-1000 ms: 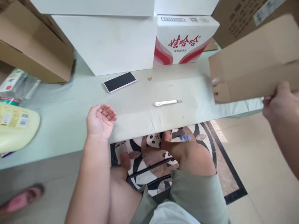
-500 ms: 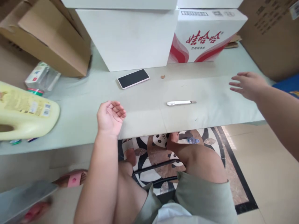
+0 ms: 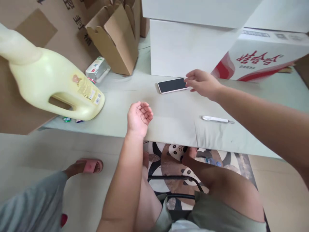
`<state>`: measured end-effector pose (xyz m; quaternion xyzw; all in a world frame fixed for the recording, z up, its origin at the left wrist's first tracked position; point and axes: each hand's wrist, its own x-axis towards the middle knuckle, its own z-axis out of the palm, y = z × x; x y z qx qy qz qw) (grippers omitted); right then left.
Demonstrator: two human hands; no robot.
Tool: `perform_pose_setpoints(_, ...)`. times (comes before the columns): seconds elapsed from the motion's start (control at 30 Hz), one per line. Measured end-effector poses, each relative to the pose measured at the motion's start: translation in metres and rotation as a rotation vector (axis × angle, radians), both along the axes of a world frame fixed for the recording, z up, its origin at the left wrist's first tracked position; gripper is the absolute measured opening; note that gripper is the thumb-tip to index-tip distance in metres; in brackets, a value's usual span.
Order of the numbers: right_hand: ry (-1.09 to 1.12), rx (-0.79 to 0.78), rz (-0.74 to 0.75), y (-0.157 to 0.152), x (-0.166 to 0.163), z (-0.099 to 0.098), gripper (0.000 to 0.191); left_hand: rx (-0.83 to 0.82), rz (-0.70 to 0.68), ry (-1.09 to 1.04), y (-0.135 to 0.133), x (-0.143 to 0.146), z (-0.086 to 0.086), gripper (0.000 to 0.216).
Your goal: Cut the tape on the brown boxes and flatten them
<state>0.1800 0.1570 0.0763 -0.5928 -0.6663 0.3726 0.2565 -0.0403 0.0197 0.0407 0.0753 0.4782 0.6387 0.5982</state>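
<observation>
My left hand (image 3: 139, 116) rests palm up on the pale green table (image 3: 169, 109), its fingers loosely curled with nothing in them. My right hand (image 3: 202, 83) reaches across the table with fingers spread, and its fingertips touch the right end of a black-screened phone (image 3: 172, 85). A white utility knife (image 3: 216, 119) lies on the table to the right, below my right forearm. Below the table edge my knees show over a panda-patterned mat (image 3: 173, 153).
A large pale yellow jug (image 3: 55, 84) lies on its side at the left. An open brown carton (image 3: 116, 35) and a small plastic-wrapped pack (image 3: 97, 68) stand behind it. White boxes (image 3: 190, 45) and a red-printed case (image 3: 260, 58) line the back. Another person's foot in a pink slipper (image 3: 85, 166) is on the floor at left.
My right hand let go of the cardboard box, swung left across the table and now touches the phone. My left hand stayed put. The view turned left.
</observation>
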Motion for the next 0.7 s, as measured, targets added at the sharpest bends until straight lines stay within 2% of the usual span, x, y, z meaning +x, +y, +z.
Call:
perform_pose_setpoints(0.13,-0.158,0.218,0.310,0.029,-0.103,0.005,0.033,-0.014,0.037,-0.043,0.004,-0.010,-0.002,0.024)
perform_pose_setpoints(0.27,-0.274,0.494,0.569,0.052,-0.204,0.029,0.036,0.006,0.053,-0.073,0.012,-0.018,-0.008,0.021)
perform_pose_setpoints(0.33,-0.306,0.550,0.623,0.061,-0.247,0.042,0.037,0.047,0.057,-0.084,0.016,-0.022,-0.012,0.020)
perform_pose_setpoints(0.4,-0.368,0.523,0.596,0.068,-0.279,0.054,0.030,0.074,0.048,-0.095,0.018,-0.024,-0.015,0.020)
perform_pose_setpoints(0.47,-0.467,0.461,0.519,0.071,-0.298,0.061,0.018,0.084,0.034,-0.103,0.017,-0.028,-0.016,0.019)
perform_pose_setpoints(0.53,-0.573,0.445,0.471,0.069,-0.302,0.063,0.011,0.087,0.037,-0.108,0.015,-0.033,-0.015,0.019)
perform_pose_setpoints(0.63,-0.615,0.496,0.461,0.059,-0.287,0.062,0.023,0.081,0.091,-0.135,0.010,-0.042,-0.009,0.020)
perform_pose_setpoints(0.7,-0.523,0.528,0.512,0.047,-0.267,0.061,0.028,0.065,0.130,-0.159,0.005,-0.047,-0.003,0.021)
